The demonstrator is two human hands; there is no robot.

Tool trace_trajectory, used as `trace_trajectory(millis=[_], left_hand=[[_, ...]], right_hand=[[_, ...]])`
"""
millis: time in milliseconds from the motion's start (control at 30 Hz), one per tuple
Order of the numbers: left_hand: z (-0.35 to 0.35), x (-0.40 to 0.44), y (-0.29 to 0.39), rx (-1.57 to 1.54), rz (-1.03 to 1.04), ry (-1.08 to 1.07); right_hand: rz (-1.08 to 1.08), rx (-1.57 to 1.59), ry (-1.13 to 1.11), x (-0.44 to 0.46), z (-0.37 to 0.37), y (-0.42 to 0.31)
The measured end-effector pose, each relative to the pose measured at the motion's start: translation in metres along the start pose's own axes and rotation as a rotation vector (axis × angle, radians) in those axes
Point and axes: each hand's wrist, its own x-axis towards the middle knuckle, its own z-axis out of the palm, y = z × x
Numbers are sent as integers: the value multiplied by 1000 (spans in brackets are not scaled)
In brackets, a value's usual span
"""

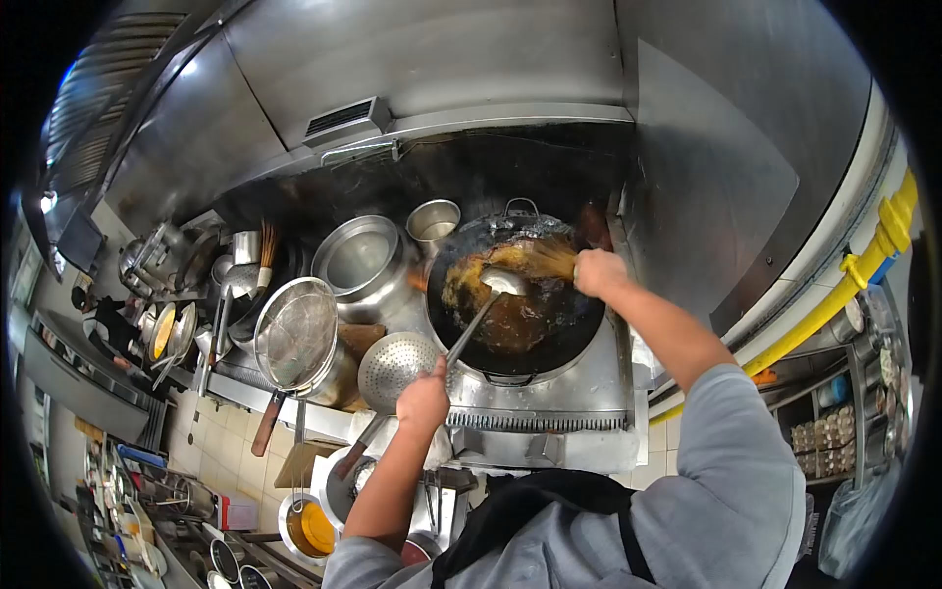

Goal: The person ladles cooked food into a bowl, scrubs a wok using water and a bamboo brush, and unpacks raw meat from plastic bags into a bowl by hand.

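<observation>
Ladle (501, 284) and brush (550, 259) are in wok (583, 329); any lettering is unreadable.

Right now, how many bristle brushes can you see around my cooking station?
2. One brush is in your right hand, over the wok; another brush stands bristles-up to your left, beside a metal container. Others could be hidden in the clutter.

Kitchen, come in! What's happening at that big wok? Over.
Left hand gripping ladle; right hand gripping brush. Wok: brownish liquid inside, both tools reaching in. Perforated skimmer near left hand, outside wok.
</observation>
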Motion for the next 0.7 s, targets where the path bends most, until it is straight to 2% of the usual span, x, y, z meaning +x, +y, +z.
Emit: trace_trajectory(millis=[67,100,167,200,233,300,367,433,467,500,567,633,667,700], left_hand=[[9,6,-4,-11,-19,-3],[12,11,-4,-21,-42,-4],[17,13,-5,-32,-41,6],[21,13,-13,-76,-6,0],[23,13,-19,-116,27,-3],[7,6,-21,-132,-23,-17],[6,3,-21,-158,-72,-19],[19,16,-24,-185,-104,-52],[41,32,-41,-316,-39,-25],[51,40,-53,-443,23,13],[37,36,-51,-511,28,49],[41,43,-69,-633,57,-10],[75,65,-88,-571,201,164],[66,65,-85,-570,207,165]], right_hand=[[-23,70,91,-25,-21,-7],[-48,79,26,-45,-29,-26],[-173,92,-20,-56,12,-33],[-140,84,-100,-55,14,-27],[17,55,-78,-27,40,-4],[74,71,-46,-10,32,23],[35,97,11,-36,-3,-3],[-44,194,56,-58,-3,-30],[-77,167,-76,-57,18,-30],[-26,136,-89,-50,23,-19],[95,30,-124,-19,20,11],[88,95,-72,-23,27,17],[49,145,-13,-37,20,3],[13,197,33,-52,11,-10]])
